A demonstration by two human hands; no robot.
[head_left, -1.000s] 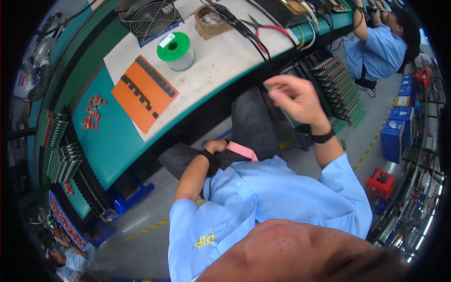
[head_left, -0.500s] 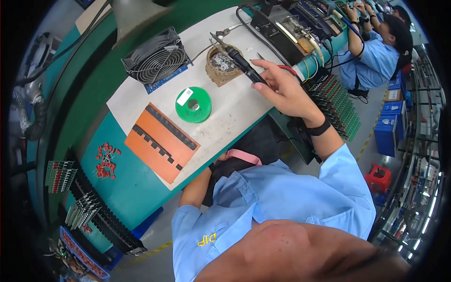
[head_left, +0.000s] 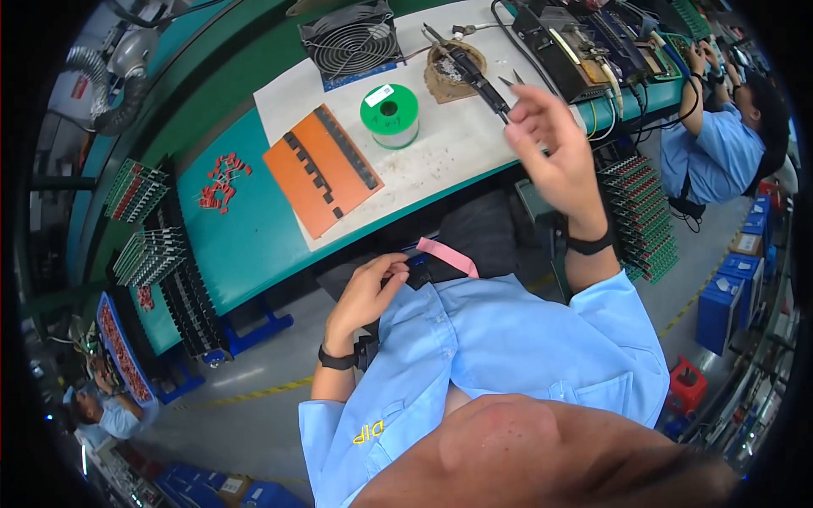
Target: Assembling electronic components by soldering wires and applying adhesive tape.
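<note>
Head view, working from the left: upright circuit boards [head_left: 135, 193] stand beside a black rail [head_left: 190, 309], then a scatter of red parts [head_left: 222, 188] on the green bench [head_left: 246, 262]. Next, an orange board [head_left: 313, 190] bearing two dark rows, with a fan [head_left: 351, 46] farther back. Our left hand [head_left: 364, 292] is at the lap, fingers loosely curled, nothing to be seen in it; half a second ago the bench edge mostly hid it, and now it shows whole, near a pink band [head_left: 447, 256]. A green spool [head_left: 389, 112] stands on the white sheet [head_left: 440, 161], between the orange board and a rough brown bowl [head_left: 440, 83]. Our soldering iron [head_left: 478, 83] rests across that bowl, handle slanting toward us. Near the handle's end is our right hand [head_left: 555, 148], thumb and fingers bent; whether they pinch the handle we cannot tell. A second ago this hand hung short of the bench; it has since come up to the iron. By our reading, the right hand is now at the tool while the left is free. Farther right, more boards [head_left: 639, 220] stand in rows, and a co-worker [head_left: 711, 152] is beyond.
</note>
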